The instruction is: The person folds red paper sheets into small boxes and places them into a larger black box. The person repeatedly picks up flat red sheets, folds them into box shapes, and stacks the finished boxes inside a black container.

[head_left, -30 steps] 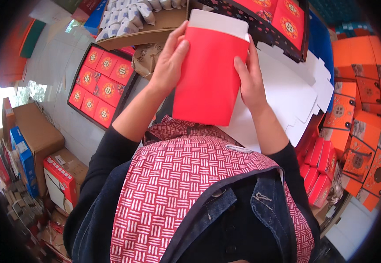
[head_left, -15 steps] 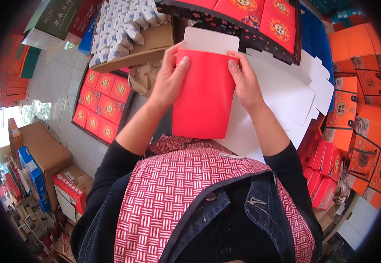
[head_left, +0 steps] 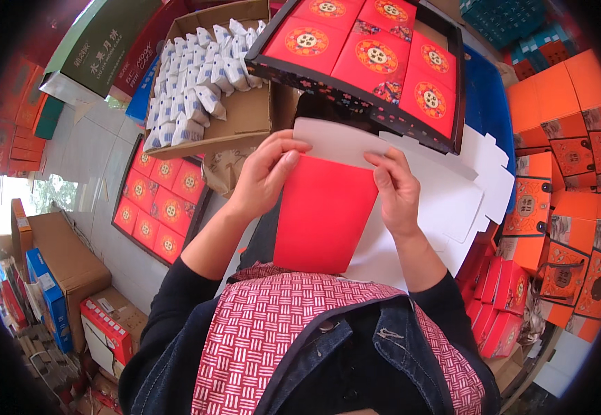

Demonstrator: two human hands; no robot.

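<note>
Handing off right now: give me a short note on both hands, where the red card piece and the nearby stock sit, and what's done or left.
Left hand: gripping the top left edge of the red card piece, fingers on its white flap.
Right hand: holding its top right edge.
The piece is held flat above the lap, over a stack of white flat blanks.
Ahead: black tray of red boxes; a carton of small white packets to its left.
Done: piece picked up. Left: it is not yet folded into shape.

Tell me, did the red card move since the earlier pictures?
Cannot tell: the camera tilted too. The red card sits between both hands, below the black tray.
</note>
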